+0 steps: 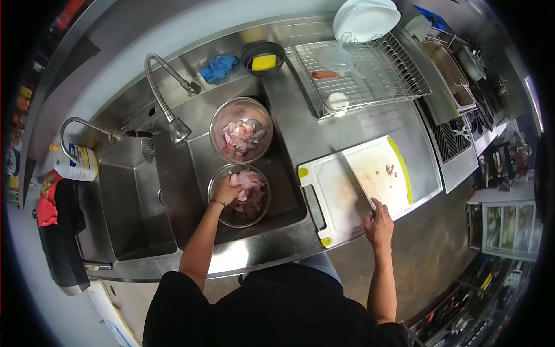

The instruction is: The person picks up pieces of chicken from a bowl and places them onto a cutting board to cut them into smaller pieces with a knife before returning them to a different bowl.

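My left hand (225, 190) reaches into the nearer metal bowl (215, 216) in the sink, its fingers closed on a piece of raw chicken (247, 178); the fingertips are partly hidden by the meat. More pale pink pieces lie beneath it. Just behind stands a second metal bowl (218, 120) with raw chicken pieces (241, 137) inside. My right hand (379, 226) is shut around the handle of a long knife (358, 175). Its blade points away from me across the white cutting board (332, 202), where small reddish scraps (391, 170) lie to the right.
A sprayer faucet (178, 128) hangs over the double sink (133, 214). Behind it are a blue cloth (219, 68) and a black pan (277, 52) holding a yellow sponge (263, 62). A wire dish rack (399, 72) with white plates (367, 20) stands beyond the board.
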{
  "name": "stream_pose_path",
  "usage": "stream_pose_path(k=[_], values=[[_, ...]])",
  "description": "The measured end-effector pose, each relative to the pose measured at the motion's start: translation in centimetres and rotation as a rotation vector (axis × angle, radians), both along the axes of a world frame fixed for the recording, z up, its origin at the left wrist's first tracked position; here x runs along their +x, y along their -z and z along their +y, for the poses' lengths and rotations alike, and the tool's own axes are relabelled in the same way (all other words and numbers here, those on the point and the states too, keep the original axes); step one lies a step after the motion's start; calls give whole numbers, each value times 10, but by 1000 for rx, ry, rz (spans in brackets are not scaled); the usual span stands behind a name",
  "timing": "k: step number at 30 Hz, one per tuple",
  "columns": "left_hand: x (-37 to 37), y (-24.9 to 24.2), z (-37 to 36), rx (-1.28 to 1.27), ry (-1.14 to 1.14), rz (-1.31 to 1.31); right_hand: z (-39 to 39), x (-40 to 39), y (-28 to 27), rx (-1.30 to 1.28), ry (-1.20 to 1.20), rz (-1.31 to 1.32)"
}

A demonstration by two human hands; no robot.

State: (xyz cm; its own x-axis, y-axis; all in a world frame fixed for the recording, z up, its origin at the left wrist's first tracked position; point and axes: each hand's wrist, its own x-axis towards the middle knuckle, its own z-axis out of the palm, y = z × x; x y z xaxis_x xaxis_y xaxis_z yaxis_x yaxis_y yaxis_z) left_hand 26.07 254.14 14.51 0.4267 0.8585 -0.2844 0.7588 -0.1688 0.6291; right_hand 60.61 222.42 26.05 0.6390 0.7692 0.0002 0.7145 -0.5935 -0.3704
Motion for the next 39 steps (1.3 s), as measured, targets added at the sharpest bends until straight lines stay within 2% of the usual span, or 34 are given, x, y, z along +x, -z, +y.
stream_pose_path(k=[1,2,3,5,7,8,11,15,17,19,21,23,25,27,29,31,33,36,39], values=[[6,-13,-9,100,1,-88,-2,0,-2,4,34,45],[18,-26,-19,71,-47,-241,-3,1,-5,9,67,88],[35,-49,-32,72,-45,-240,-6,3,-8,11,68,90],[76,-99,-57,141,-36,-422,-11,8,-11,18,168,324],[118,-127,-80,-22,-43,-624,-17,11,-12,73,174,322],[144,-144,-95,-122,-46,-822,-20,13,-12,95,175,331],[205,-157,-126,-268,-7,-944,-32,27,-10,117,189,384],[257,-81,-141,-225,111,-794,-46,45,-13,129,180,303],[261,-61,-150,130,202,-544,-52,52,-15,144,177,274],[263,-72,-157,52,147,-545,-58,58,-24,119,162,299],[263,-83,-165,133,44,-473,-61,58,-30,102,98,321],[265,-85,-168,238,50,-358,-56,56,-30,87,28,340],[263,-82,-171,334,53,-244,-50,54,-26,2,-175,185],[262,-82,-164,226,208,-215,-43,56,-15,53,-239,151],[263,-87,-165,178,182,-119,-37,58,-11,-43,-206,125],[264,-103,-171,130,156,-25,-36,63,-12,-21,-209,140],[266,-114,-187,558,66,-68,-39,66,-9,-51,-245,176],[262,-101,-205,647,95,-91,-40,63,2,-74,-239,207],[249,-85,-218,616,110,-122,-39,57,0,-95,-211,232]])
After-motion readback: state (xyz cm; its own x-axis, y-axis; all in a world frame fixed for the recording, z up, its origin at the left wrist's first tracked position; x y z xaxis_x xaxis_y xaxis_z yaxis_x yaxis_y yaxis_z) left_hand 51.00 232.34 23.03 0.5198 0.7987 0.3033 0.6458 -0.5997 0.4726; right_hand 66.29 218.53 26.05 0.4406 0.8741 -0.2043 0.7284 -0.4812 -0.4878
